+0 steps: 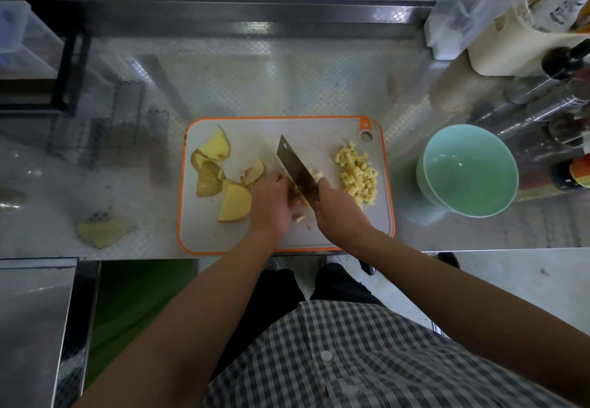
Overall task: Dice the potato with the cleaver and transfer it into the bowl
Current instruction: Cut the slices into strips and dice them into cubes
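Two hands meet at the centre of the board [287, 133]. Our left hand [271, 203] curls its fingers down over the potato [296, 191], pinning it, with the knuckles close against the cleaver [293, 168]. Our right hand [338, 209] is wrapped tight round the handle, which it hides. The potato is mostly covered. Dice [357, 174] are heaped at 3 o'clock on the board, a wedge [234, 206] waits at 8, and peels [214, 149] lie at 10. The bowl [469, 171] stands on the bench [127, 184], off the board at 3 o'clock. As we judge it, the pinned piece is small, so a fingertip straying past the knuckles could meet the edge. Stray bits [300, 217] at 6 o'clock could roll off the bench.
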### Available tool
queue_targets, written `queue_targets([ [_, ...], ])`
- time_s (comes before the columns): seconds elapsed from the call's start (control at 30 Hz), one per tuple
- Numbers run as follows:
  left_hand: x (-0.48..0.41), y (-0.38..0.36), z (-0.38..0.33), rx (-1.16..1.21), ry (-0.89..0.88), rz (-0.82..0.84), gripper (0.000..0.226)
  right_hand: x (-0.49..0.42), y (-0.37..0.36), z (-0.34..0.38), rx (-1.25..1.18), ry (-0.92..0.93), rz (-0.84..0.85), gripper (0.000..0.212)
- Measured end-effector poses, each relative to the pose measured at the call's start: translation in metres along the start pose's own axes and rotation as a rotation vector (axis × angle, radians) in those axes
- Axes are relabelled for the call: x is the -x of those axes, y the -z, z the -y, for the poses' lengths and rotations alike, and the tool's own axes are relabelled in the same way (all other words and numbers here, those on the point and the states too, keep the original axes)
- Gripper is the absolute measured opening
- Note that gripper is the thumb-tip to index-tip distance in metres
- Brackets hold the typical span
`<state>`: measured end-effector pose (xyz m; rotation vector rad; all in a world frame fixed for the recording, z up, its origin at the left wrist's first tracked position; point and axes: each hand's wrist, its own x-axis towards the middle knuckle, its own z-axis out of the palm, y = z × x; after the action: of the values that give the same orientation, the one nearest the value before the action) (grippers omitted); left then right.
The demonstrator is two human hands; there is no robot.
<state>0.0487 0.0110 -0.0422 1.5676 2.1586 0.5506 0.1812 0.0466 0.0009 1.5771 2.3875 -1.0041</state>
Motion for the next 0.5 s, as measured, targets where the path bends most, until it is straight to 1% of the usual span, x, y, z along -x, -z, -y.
queue_targets([
  [0.2, -0.002, -0.001, 0.001, -0.012, -0.014, -0.002, 0.012, -0.004, -0.010, 0.004, 0.020, -0.033, -0.036, 0.016],
  [0.3, 0.000, -0.001, 0.001, -0.023, -0.025, -0.010, 0.011, -0.004, -0.014, 0.006, 0.018, -0.045, -0.047, 0.013],
  [0.4, -0.001, 0.001, 0.001, -0.023, -0.014, 0.003, 0.010, -0.005, -0.011, 0.000, -0.058, -0.050, -0.059, 0.008],
  [0.5, -0.002, 0.003, 0.001, -0.002, 0.008, 0.014, 0.019, -0.007, -0.002, -0.006, -0.119, -0.031, -0.081, 0.010],
])
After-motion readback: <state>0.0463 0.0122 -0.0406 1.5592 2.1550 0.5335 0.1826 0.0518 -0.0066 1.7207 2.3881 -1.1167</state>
